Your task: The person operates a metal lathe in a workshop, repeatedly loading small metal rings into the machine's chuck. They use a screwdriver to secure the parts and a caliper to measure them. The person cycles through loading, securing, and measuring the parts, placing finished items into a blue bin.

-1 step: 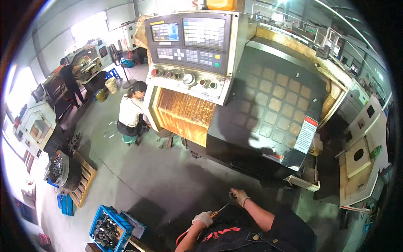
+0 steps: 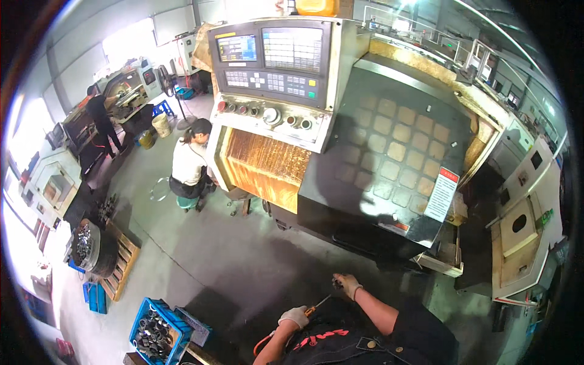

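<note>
Bright workshop all round, with grey floor (image 2: 201, 255) and windows (image 2: 129, 41) to the left. Facing a large machine (image 2: 351, 73), with a control panel (image 2: 271, 67) on its left and a dark cover (image 2: 359, 143) beside it. To the left, a crouching person (image 2: 190, 161) next to the machine; farther back, a standing person (image 2: 99, 115).

Gripping a slim tool (image 2: 311, 311) by its orange handle in the curled, gloved left hand (image 2: 294, 317), with its metal shaft (image 2: 323, 302) angled toward the right hand (image 2: 348, 285). Pinching a small dark part (image 2: 337, 283) between the gloved fingers of that hand, near the tip of the shaft; cannot tell whether touching.

At lower left, well apart from both hands, a blue crate (image 2: 182, 342) of dark ring-like pieces (image 2: 154, 334). Farther left, a dark drum (image 2: 107, 254) filled with metal pieces (image 2: 84, 242), on a wooden pallet (image 2: 126, 260).
</note>
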The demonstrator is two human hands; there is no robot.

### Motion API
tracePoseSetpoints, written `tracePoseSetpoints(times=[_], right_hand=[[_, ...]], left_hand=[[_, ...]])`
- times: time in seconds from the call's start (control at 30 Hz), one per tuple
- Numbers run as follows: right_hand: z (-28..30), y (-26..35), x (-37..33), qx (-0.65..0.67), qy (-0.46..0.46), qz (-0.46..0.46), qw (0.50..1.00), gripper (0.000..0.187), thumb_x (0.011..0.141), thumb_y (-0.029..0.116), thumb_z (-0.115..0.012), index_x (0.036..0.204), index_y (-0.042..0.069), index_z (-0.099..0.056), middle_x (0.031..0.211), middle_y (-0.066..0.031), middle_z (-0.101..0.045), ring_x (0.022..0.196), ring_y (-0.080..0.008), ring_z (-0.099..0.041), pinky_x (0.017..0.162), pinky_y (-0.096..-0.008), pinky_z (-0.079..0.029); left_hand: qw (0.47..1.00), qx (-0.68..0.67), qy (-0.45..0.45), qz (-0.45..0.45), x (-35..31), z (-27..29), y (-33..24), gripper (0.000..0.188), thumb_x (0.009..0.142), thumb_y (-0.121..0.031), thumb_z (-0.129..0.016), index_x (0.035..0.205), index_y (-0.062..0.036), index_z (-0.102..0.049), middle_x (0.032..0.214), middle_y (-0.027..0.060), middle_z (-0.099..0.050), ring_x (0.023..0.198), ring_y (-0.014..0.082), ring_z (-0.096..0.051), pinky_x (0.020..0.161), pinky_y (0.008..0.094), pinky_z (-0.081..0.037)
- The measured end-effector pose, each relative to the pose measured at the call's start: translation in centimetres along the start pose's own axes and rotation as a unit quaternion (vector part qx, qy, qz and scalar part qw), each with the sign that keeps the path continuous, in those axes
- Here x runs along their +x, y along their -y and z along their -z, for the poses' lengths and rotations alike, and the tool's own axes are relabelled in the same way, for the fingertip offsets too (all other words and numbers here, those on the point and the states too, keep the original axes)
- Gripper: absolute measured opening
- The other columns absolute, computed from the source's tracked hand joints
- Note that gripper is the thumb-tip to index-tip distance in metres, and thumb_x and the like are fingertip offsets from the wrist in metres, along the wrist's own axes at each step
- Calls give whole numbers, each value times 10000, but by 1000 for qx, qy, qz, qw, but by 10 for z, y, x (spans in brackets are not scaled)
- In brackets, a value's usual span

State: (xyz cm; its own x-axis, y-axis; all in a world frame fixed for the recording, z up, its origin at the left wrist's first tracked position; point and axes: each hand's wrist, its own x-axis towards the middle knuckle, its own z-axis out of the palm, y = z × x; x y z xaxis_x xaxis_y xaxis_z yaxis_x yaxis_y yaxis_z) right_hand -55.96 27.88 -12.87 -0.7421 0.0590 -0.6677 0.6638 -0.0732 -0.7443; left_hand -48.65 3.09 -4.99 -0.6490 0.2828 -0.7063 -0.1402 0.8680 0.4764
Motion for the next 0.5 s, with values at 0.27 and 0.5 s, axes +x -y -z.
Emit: tracePoseSetpoints(times=[0.27,0.5], right_hand=[[84,-26,6,47,32,-23,998,407,822,409,-647,912,12,-650,880,-89,-653,792,-198,-586,738,-352,-440],[184,-2,-67,51,67,63,994,306,817,306,-650,967,44,-602,882,-85,-648,778,-213,-608,703,-374,-488]], left_hand=[[999,-5,-11,-52,8,-33,-64,418,776,-204,-531,1188,-134,-547,1077,195,-620,1018,352,-588,843,430,-467],[979,72,77,-174,38,-84,-142,603,726,-207,-571,1310,-107,-463,1112,189,-614,1004,348,-598,835,417,-476]])
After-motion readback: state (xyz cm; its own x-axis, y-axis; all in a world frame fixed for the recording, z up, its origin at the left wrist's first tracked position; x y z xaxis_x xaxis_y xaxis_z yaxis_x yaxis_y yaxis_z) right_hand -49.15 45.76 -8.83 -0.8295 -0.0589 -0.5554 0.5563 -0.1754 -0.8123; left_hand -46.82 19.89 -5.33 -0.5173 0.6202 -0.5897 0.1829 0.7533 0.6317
